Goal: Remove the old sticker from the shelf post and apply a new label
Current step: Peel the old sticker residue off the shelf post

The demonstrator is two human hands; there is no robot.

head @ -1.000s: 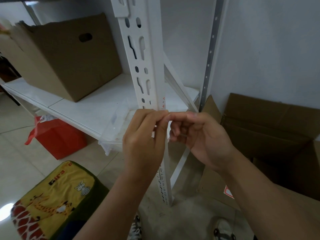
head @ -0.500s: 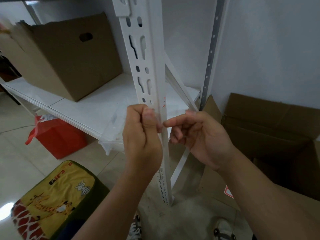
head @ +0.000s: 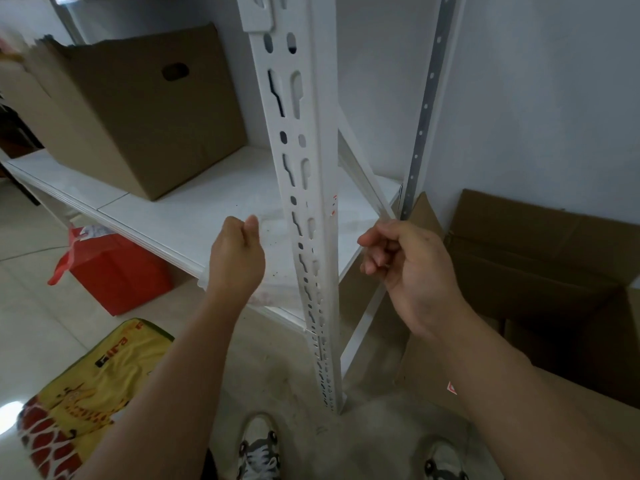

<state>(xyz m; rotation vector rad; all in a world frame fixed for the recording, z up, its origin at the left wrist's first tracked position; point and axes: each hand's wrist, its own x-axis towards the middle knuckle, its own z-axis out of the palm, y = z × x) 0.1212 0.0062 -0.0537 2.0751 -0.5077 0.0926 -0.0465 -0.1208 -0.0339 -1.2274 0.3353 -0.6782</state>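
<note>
Head view | left hand (head: 237,261) drawn left off the shelf post (head: 304,188), fingers curled, contents of grip not discernible | right hand (head: 408,265) drawn right, curled, nothing visible in grip | red sticker remnants (head: 333,204) left on post edge, between hands.

Left hand (head: 235,258) contents perhaps hidden

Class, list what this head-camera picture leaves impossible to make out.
- Left hand: anything pinched in its curled fingers is hidden.
- Sticker remnants on shelf post: print too small.
- Cardboard box: contents hidden by its walls.
- Right hand: any held label is indiscernible.
</note>
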